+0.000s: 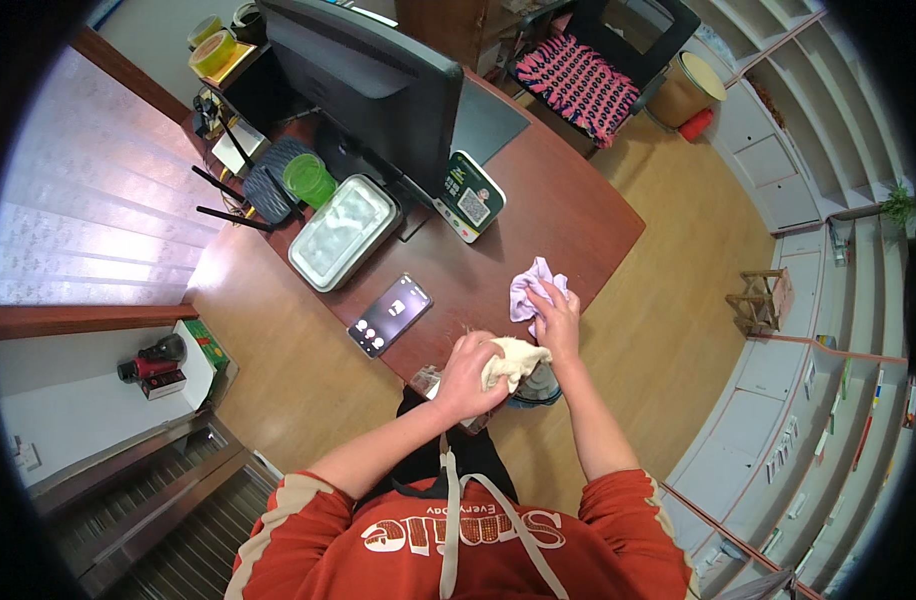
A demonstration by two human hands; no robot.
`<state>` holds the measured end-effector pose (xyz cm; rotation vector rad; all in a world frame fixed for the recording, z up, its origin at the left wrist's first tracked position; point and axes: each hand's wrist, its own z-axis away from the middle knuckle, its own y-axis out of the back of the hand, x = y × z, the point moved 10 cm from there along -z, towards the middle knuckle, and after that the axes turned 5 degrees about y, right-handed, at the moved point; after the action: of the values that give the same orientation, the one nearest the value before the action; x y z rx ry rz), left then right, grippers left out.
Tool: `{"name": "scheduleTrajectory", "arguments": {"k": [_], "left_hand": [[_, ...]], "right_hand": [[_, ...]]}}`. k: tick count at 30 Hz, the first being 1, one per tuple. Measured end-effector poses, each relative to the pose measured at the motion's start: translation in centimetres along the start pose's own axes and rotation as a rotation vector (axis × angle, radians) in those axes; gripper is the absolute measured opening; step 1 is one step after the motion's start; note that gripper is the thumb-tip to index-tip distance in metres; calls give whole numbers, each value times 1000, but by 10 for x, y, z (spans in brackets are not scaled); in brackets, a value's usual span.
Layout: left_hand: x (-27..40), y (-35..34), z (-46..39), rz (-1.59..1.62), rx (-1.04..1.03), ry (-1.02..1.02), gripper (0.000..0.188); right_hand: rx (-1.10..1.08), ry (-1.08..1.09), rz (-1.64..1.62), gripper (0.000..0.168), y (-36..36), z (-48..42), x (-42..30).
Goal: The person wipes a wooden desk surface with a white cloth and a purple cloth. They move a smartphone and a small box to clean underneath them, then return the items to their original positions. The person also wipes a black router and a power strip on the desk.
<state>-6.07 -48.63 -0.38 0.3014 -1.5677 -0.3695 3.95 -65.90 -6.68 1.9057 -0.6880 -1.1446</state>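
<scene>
My left hand (469,379) grips a crumpled cream cloth (514,361) above the near edge of a reddish-brown wooden desk (488,281). Farther along that edge, my right hand (557,319) has its fingers on a bunched lilac cloth (529,292), which rests on the desktop. A smartphone (390,315) with a lit screen lies flat to the left of my hands. Beneath the left hand, a clear plastic wrapper (428,377) shows at the desk edge, partly covered. Part of a round, blue-edged container (536,388) is visible below the cream cloth.
A metal lidded box (345,232), a green cup (310,180) and a router with antennas (278,176) stand left of a large monitor (368,82). Beside the monitor leans a sign (470,196) bearing a printed code. Beyond the desk are a cushioned chair (578,82) and white shelves (788,420).
</scene>
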Motion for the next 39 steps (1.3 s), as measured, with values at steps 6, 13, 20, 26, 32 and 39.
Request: {"name": "scheduleTrajectory", "arguments": {"k": [6,13,20,26,32,39], "left_hand": [[-18,29,36,-49,4,4,35],[-23,56,54,-32,61,11,31],[-5,69,44,-91,88,-61,32],[2,57,34,-89,64,-88,33],[-5,34,32,-136,73,-89,31],[-18,-5,29,-437,59,-147,38]], "right_hand": [[25,-61,-9,54,7,-39,25],[-25,-15,-23,56,-30,-11,-41],[-85,-13,1,55,-4,7,-30],[118,-201,15,56,18,12,-2],[81,-185,-17,56,17,23,-6],[53,-108,-44,33,23,18,-5]]}}
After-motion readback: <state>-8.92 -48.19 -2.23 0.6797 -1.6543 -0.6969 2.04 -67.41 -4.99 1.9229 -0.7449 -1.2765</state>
